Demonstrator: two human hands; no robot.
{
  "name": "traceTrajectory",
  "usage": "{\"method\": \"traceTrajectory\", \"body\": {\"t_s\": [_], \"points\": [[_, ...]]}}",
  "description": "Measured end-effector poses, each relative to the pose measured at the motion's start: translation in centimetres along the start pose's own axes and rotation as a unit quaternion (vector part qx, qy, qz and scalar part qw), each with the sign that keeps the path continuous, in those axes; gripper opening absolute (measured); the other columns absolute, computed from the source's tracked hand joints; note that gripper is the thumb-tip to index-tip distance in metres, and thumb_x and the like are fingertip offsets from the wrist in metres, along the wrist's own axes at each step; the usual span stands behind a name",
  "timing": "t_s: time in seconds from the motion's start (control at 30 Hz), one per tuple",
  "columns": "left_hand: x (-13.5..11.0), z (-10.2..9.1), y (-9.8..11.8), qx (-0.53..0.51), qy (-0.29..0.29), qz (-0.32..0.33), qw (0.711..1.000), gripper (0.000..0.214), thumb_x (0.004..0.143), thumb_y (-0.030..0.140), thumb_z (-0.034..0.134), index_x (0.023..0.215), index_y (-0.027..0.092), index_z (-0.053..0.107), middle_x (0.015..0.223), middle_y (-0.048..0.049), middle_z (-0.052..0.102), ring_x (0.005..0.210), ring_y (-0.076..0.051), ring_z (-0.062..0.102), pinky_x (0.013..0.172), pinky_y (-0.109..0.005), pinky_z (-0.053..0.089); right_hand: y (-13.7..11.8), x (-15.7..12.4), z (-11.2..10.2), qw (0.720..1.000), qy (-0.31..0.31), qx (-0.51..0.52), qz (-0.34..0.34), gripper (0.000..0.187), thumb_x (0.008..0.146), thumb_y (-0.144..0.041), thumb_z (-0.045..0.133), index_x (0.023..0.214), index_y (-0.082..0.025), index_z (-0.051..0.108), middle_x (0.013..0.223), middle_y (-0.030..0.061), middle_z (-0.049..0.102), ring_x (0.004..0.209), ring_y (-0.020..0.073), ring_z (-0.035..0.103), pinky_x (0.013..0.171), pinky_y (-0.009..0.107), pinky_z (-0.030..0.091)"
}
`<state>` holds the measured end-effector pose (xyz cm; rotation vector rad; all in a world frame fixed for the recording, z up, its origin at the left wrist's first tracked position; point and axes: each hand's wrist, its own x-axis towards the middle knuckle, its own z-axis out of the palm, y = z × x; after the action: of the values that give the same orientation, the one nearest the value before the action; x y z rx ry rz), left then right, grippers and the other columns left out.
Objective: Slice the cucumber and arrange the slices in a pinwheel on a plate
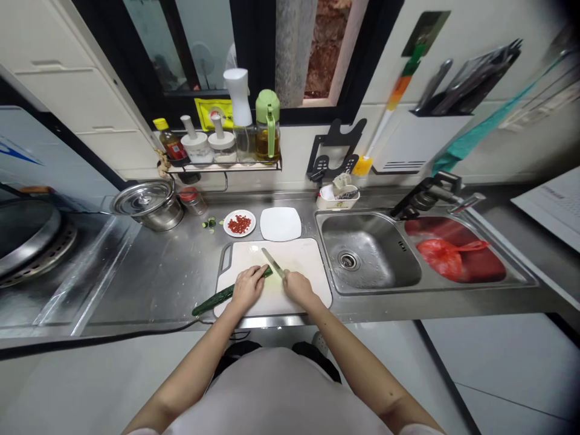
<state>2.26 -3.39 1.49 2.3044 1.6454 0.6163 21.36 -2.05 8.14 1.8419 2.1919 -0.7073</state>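
A long dark green cucumber (pixel 216 299) lies slantwise across the white cutting board (pixel 296 302), its near left end reaching past the board's edge. My left hand (pixel 249 286) is closed over the cucumber close to its right end. In my right hand (pixel 297 286) is the handle of a kitchen knife (pixel 272 262), the blade pointing up and to the left. The blade is right beside the cucumber's cut end; whether it touches cannot be made out. Behind the board stand a white plate of chopped red pieces (pixel 240 224) and a bare white square plate (pixel 280 224).
Green scraps (pixel 209 223) lie left of the plates, near a red-lidded jar (pixel 193 200) and a lidded steel pot (pixel 149 204). To the right is a double sink (pixel 371 248) with a red plastic bag (pixel 446 257) in its far basin. A seasoning shelf (pixel 226 167) hangs behind.
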Motion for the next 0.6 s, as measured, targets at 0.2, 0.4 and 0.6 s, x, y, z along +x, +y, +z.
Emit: {"method": "traceTrajectory", "body": {"t_s": [0.2, 0.4, 0.6], "points": [[-0.2, -0.4, 0.0, -0.013, 0.046, -0.036, 0.998, 0.043, 0.091, 0.031, 0.048, 0.134, 0.027, 0.053, 0.120, -0.0080, 0.062, 0.111, -0.024, 0.055, 0.099, -0.046, 0.040, 1.2, -0.8, 0.0, 0.997, 0.029, -0.072, 0.024, 0.032, 0.094, -0.013, 0.033, 0.115, -0.018, 0.056, 0.096, 0.0129, 0.068, 0.092, 0.0210, 0.065, 0.075, 0.029, 0.042], [0.8, -1.2, -0.1, -0.074, 0.140, -0.116, 0.981, 0.036, 0.094, 0.034, 0.042, 0.122, 0.022, 0.060, 0.113, -0.0099, 0.062, 0.107, -0.024, 0.057, 0.094, -0.042, 0.044, 1.8, -1.5, 0.0, 0.989, 0.097, -0.111, 0.027, 0.031, 0.094, -0.019, 0.039, 0.120, -0.016, 0.056, 0.104, 0.0141, 0.064, 0.098, 0.0238, 0.060, 0.082, 0.033, 0.039], [3.5, -2.5, 1.7, -0.065, 0.088, -0.089, 0.990, 0.030, 0.091, 0.039, 0.049, 0.111, 0.024, 0.065, 0.114, -0.0090, 0.062, 0.110, -0.026, 0.055, 0.099, -0.047, 0.039, 2.3, -1.5, 0.4, 0.985, 0.134, -0.106, 0.004, 0.039, 0.094, -0.020, 0.040, 0.131, -0.016, 0.050, 0.106, 0.0142, 0.063, 0.099, 0.0241, 0.055, 0.084, 0.034, 0.035]]}}
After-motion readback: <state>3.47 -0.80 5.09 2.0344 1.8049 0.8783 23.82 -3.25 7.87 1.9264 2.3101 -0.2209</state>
